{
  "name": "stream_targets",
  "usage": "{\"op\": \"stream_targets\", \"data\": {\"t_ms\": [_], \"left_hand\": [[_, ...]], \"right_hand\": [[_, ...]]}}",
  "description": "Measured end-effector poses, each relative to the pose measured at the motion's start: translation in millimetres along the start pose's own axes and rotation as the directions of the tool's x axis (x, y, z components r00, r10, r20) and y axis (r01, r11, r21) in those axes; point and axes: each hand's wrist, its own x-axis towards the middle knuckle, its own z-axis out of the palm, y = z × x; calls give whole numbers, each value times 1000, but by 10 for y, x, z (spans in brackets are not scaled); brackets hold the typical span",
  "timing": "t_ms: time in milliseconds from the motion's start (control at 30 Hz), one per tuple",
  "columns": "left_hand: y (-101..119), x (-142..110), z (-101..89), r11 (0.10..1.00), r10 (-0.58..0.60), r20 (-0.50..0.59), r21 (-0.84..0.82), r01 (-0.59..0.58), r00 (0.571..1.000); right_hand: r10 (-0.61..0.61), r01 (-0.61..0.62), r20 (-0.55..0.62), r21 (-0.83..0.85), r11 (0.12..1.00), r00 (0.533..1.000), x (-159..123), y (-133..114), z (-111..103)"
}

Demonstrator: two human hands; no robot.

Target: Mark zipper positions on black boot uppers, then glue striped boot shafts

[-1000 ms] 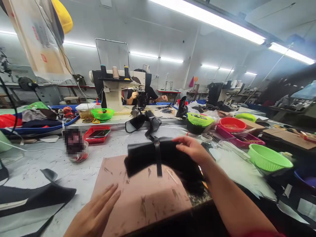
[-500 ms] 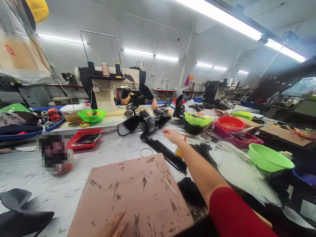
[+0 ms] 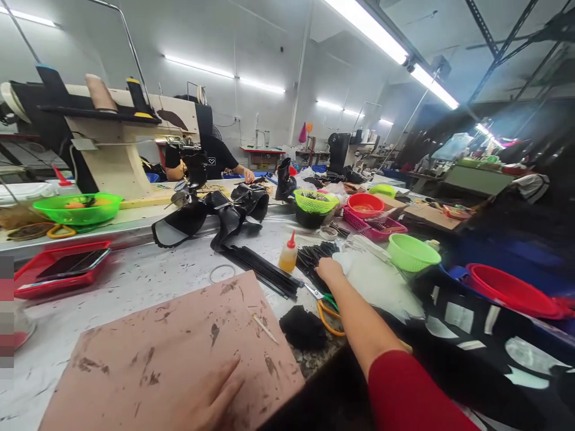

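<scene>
My left hand (image 3: 218, 392) lies on a pink, black-stained board (image 3: 179, 353) with its fingers stretched out and nothing in them. A thin white stick (image 3: 265, 328) rests near the board's right edge. My right hand (image 3: 331, 272) reaches forward to a pile of short black strips (image 3: 312, 256), fingers curled down; its fingertips and anything in them are hidden. Just below my right forearm are scissors (image 3: 329, 311) with orange and green handles. A glue bottle (image 3: 288, 256) with a red tip stands left of the pile, beside a bundle of long black strips (image 3: 263, 270).
Black boot pieces (image 3: 224, 218) lie ahead, below a sewing machine (image 3: 119, 158) where another person (image 3: 218, 158) sits. Green baskets (image 3: 413, 251), red bowls (image 3: 365, 205) and white sheets (image 3: 381, 281) crowd the right side. A red tray (image 3: 31, 287) holds a phone at left.
The view has turned to the right. My right hand has moved from above the long black strips to the pile of short ones. The scissors now show; my left hand stays on the board.
</scene>
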Motion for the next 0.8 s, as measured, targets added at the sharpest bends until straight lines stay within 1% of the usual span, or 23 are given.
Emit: {"op": "stream_targets", "data": {"t_ms": [100,233,400,600,700,800], "left_hand": [[74,328,64,998,20,52,-57,-17,998],[149,690,141,988,93,180,-139,-69,979],[255,942,228,974,155,302,-204,-95,941],[345,1222,249,953,206,439,-292,-78,874],[298,1400,383,937,236,461,-340,-75,856],[198,1656,651,939,251,470,-329,-96,846]], "right_hand": [[23,-23,-5,-6,1000,1000,46,34,60],[22,-16,-96,64,998,995,-17,120,73],[29,3,-202,156,988,979,-85,182,141],[-1,44,-257,161,986,966,-89,142,207],[-21,62,-271,141,988,962,-109,142,184],[-51,83,-295,98,992,954,-147,141,156]]}}
